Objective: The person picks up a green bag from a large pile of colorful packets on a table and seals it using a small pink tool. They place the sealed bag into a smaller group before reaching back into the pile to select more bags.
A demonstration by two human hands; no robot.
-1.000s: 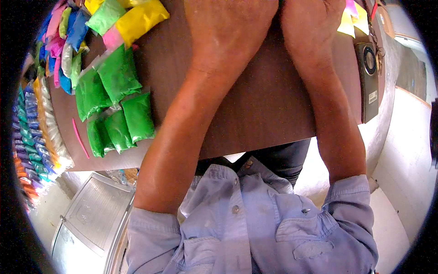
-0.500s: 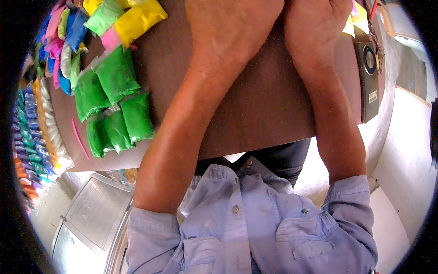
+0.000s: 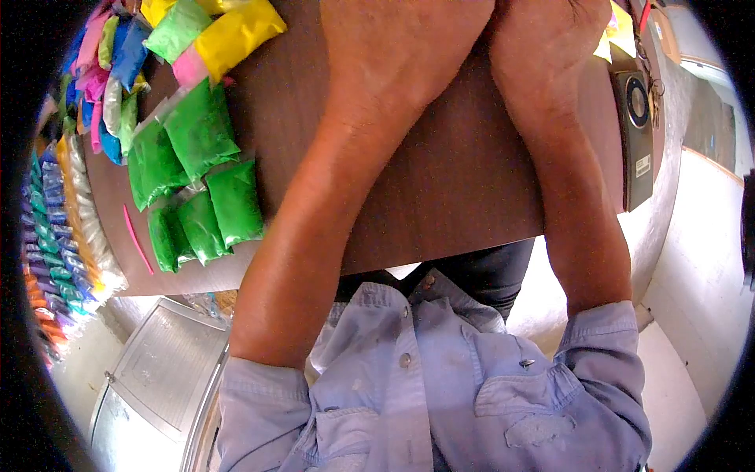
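My left hand [image 3: 401, 47] and my right hand [image 3: 543, 51] are close together at the top edge, over the brown table [image 3: 448, 189]. Only their backs and wrists show; the fingers lie beyond the frame or are hidden, so what they hold cannot be seen. Left of my left hand lie a yellow packet [image 3: 242, 33], a light green packet [image 3: 179, 31] and several dark green packets [image 3: 200, 130]. Yellow paper [image 3: 621, 33] sits just right of my right hand.
A pile of coloured packets [image 3: 110, 71] fills the table's upper left, with strips of small sachets [image 3: 55, 228] hanging beside it. A thin pink tool [image 3: 138, 240] lies near the left edge. At the right edge is a dark box [image 3: 635, 138] with keys [image 3: 657, 90] nearby.
My left hand has shifted very slightly to the right. The packets and the box look almost unchanged.
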